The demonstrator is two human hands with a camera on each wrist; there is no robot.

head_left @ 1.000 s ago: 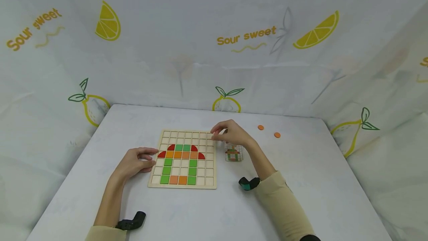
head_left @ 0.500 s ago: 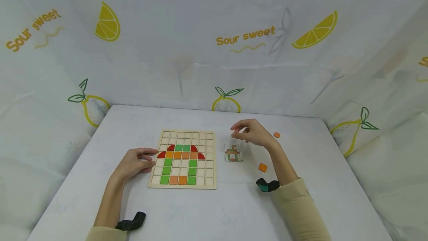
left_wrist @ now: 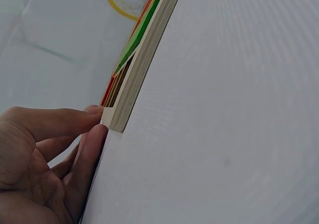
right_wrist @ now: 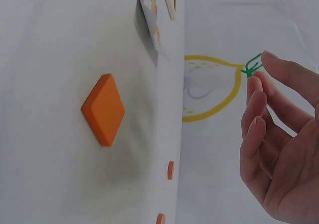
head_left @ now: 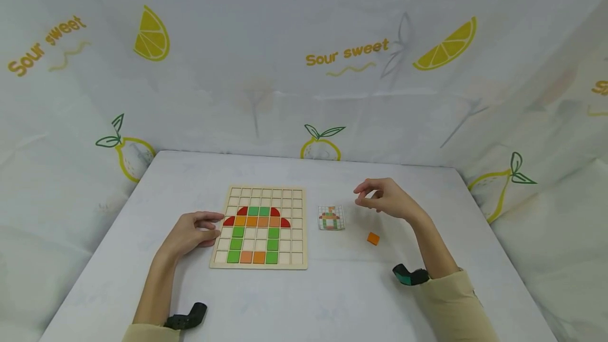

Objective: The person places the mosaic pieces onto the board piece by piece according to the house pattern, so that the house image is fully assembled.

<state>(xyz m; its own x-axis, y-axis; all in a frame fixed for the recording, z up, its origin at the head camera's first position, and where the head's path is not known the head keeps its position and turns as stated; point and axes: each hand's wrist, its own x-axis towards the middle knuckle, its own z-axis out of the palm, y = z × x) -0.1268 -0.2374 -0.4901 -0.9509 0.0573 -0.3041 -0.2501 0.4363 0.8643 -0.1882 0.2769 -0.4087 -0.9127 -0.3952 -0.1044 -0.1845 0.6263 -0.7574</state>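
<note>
A wooden grid board (head_left: 258, 266) lies on the table with red, green and orange tiles set in a mushroom-like pattern. At its left edge my left hand (head_left: 193, 230) rests, fingertips touching the side; the left wrist view shows thumb and fingers at a corner of the board (left_wrist: 142, 59). My right hand (head_left: 387, 198) hovers over the table right of the pattern card (head_left: 331, 218), fingers loosely bent. Between thumb and forefinger of the right hand (right_wrist: 279, 134) a gap shows, with nothing held. Below it lies an orange square tile (head_left: 373, 238).
Two small orange discs, one disc (right_wrist: 170, 170) farther up and another disc (right_wrist: 160, 219) at the bottom edge of the right wrist view, lie on the table; the right hand hides them from the head view. Printed lemon cloth (head_left: 323, 94) hangs behind the table.
My right hand has moved from the board's upper right corner past the card to the right. The orange square tile has come into view and the discs are now covered. The left hand stays put.
</note>
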